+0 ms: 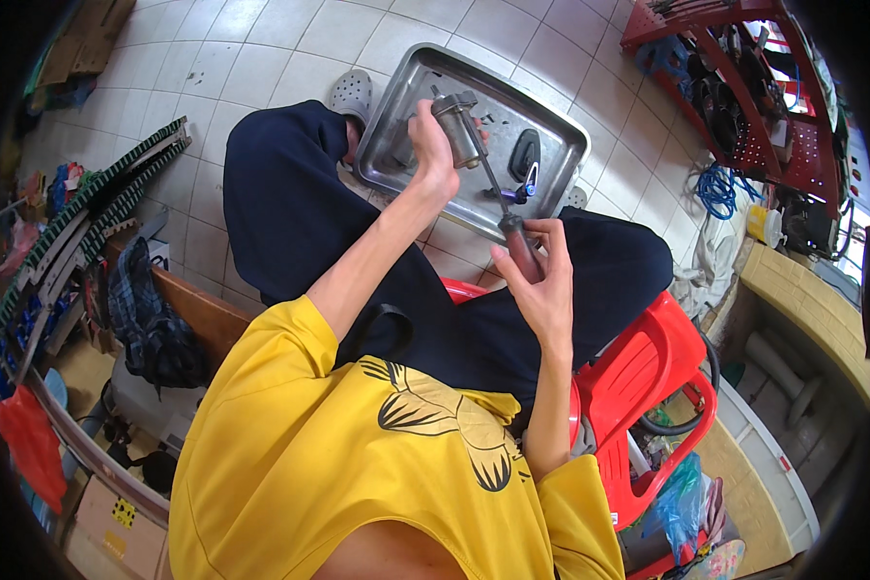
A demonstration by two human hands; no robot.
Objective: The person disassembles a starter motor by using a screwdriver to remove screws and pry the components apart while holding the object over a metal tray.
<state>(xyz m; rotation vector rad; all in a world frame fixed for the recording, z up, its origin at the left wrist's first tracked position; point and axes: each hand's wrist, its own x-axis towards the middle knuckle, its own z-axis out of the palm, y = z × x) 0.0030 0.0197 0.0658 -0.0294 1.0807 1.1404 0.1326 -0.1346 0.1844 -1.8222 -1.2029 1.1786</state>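
I sit on a red plastic chair (pixel 648 367) with my knees over a metal tray (pixel 541 121) on the tiled floor. My left hand (pixel 433 145) grips a grey metal cylinder (pixel 457 130) with a thin rod running down from it. At the rod's lower end, my right hand (pixel 541 280) holds a dark handle (pixel 517 242). Both hands keep this long tool above the tray. In the tray lie a small black part (pixel 525 152) and a blue-purple piece (pixel 522 191).
A grey clog (pixel 352 95) sits on the floor by the tray's left corner. A red rack (pixel 735 87) with tools stands at the far right, blue cable (pixel 717 188) below it. Green and black strips (pixel 97 208) lean at left beside a wooden bench (pixel 198 314).
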